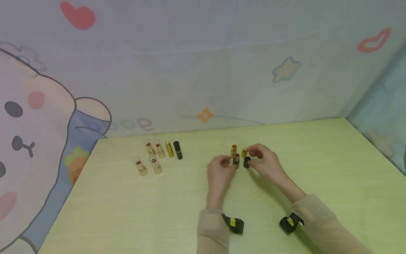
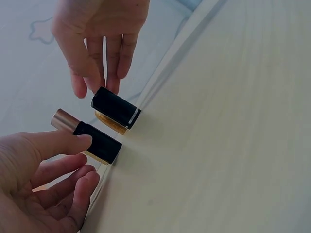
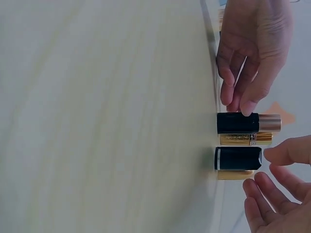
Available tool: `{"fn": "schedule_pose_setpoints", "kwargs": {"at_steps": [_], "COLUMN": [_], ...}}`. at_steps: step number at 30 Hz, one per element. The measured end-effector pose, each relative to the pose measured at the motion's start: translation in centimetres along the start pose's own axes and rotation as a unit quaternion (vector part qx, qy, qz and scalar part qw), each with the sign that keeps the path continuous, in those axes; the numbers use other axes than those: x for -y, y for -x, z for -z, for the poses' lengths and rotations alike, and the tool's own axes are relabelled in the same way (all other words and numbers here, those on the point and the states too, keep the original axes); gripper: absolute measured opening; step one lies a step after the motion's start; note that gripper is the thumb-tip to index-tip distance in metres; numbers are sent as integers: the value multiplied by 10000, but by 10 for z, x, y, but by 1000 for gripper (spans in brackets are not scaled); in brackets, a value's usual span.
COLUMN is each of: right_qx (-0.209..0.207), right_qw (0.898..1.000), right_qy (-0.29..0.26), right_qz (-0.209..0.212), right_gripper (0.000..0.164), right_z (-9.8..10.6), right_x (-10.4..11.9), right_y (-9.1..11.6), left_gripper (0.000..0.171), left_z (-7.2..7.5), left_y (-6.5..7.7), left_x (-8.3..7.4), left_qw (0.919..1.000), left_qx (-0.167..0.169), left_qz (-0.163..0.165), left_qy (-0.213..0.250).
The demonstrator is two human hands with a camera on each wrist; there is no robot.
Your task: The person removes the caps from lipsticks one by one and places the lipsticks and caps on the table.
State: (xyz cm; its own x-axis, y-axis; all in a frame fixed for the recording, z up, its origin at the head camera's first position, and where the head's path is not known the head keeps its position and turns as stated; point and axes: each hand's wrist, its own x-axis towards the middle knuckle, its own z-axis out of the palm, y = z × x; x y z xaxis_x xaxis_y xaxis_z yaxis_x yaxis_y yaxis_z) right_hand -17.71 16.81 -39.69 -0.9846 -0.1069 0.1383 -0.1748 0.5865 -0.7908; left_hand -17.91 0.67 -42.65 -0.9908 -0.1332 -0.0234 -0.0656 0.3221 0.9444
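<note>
The left hand (image 1: 219, 172) is loosely spread, its thumb at the side of an uncapped black lipstick tube (image 3: 237, 123) with a copper-pink collar and its forefinger beside the gold lipstick tube (image 1: 234, 148) standing behind it. The right hand (image 1: 267, 164) is half relaxed, forefinger by a small gold cap (image 3: 236, 175) and thumb by the black cap (image 3: 238, 158) in front; neither hand looks closed around anything, though whether the right thumb touches its cap I cannot tell. Tubes and caps stand upright on the counter (image 1: 127, 215), the caps just right of the tubes. The step in hand looks like setting the two pairs side by side, tubes and caps apart; the next move likely calls for easing the fingers away evenly, since such narrow things could tip. Well off to the left stand four clear-capped lipsticks (image 1: 139, 167), a gold bullet-shaped lipstick (image 1: 169, 149) and a black lipstick (image 1: 178, 150). No brand can be read; tiny marks on the gold tube are too small. The cartoon backdrop (image 1: 190, 70) carries faint lettering (image 1: 130, 124) that seems to be "good" reversed.
</note>
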Motion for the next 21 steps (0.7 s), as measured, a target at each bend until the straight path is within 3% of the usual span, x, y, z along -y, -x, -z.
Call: {"fn": "schedule_pose_setpoints", "kwargs": {"at_steps": [10, 21], "right_qx": [-220, -432], "right_qw": [9994, 9981], "right_qy": [9, -244], "right_qz": [279, 372], "right_gripper": [39, 31], "right_z": [2, 2], "right_x": [8, 26], "right_y": [-3, -9], "left_gripper": [29, 25], "left_z": [3, 13], "left_y": [1, 0], "left_x": [0, 1], "left_qw": [9999, 9975], "left_qx": [-153, -670], "left_qz": [56, -93], "left_qy": [10, 216]}}
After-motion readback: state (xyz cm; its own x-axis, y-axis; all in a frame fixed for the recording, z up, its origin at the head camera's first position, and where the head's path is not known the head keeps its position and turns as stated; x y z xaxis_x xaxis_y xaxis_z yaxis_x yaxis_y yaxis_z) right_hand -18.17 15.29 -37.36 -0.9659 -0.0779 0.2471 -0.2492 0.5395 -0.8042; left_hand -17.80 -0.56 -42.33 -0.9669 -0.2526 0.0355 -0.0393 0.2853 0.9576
